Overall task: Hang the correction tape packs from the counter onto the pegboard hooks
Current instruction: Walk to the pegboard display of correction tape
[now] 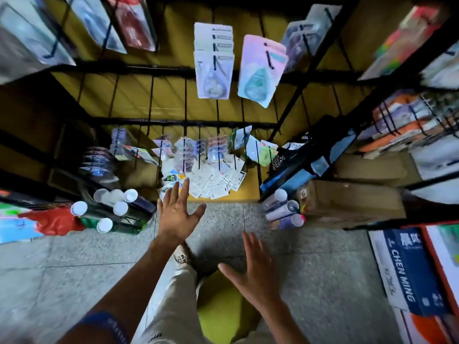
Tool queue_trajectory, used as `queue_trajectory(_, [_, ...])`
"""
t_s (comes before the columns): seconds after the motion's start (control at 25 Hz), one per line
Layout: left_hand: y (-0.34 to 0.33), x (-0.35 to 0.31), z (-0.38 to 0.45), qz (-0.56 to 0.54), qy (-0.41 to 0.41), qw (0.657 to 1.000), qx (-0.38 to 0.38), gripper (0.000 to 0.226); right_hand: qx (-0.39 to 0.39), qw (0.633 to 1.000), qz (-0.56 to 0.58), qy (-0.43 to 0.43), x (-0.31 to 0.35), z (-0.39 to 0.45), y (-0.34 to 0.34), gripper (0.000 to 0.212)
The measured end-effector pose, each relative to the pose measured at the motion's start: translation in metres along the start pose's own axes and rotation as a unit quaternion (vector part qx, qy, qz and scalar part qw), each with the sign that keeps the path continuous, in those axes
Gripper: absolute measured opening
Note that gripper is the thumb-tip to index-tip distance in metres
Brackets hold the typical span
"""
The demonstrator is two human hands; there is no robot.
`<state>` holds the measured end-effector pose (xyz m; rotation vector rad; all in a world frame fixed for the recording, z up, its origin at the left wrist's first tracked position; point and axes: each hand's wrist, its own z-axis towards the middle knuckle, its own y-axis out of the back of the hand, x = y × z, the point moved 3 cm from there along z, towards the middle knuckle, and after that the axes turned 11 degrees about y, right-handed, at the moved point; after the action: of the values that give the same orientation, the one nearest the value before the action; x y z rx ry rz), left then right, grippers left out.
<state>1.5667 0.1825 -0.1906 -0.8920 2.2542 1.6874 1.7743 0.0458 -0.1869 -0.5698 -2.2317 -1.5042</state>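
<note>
A heap of white correction tape packs (218, 181) lies on a low yellow ledge (248, 192) at the foot of the black wire rack. My left hand (177, 214) reaches down toward the heap's left edge, fingers straight and spread, holding nothing. My right hand (250, 271) hovers lower over the floor, flat and empty. High on the rack, packs hang on hooks: a stack of pale ones (213, 63) and a pink-blue pack (260, 70) beside it. More small packs (188, 150) hang on a lower row of hooks just above the heap.
Rolled tubes with white caps (114, 207) stand left of the ledge, and another bundle of tubes (283, 212) stands to the right. A cardboard box (347, 202) and a blue-white box (412, 266) sit at the right. My leg and a green stool (221, 304) are below.
</note>
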Motion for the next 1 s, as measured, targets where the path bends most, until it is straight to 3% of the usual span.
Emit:
queue_trajectory(0.24, [0.005,0.022,0.076,0.03,0.027,0.999,0.018,0.085,0.009,1.0,-0.023,0.002,0.023,0.086,0.011,0.104])
queue_trajectory(0.44, [-0.03,0.03,0.091,0.051,0.045,0.997,0.027,0.087,0.079,0.996,-0.036,0.021,0.003,0.129,0.002,0.107])
queue_trajectory(0.68, [-0.149,0.054,0.128,0.045,0.08,0.996,0.012,0.087,0.083,0.995,-0.03,0.046,-0.1,0.201,-0.063,0.105])
queue_trajectory(0.84, [-0.25,0.09,0.174,0.039,0.064,0.997,-0.021,0.082,0.089,0.994,-0.011,0.057,-0.173,0.254,-0.149,0.104])
queue_trajectory(1.0, [-0.338,0.133,0.214,0.051,0.076,0.996,-0.006,0.082,0.099,0.993,-0.016,0.06,-0.23,0.306,-0.234,0.101])
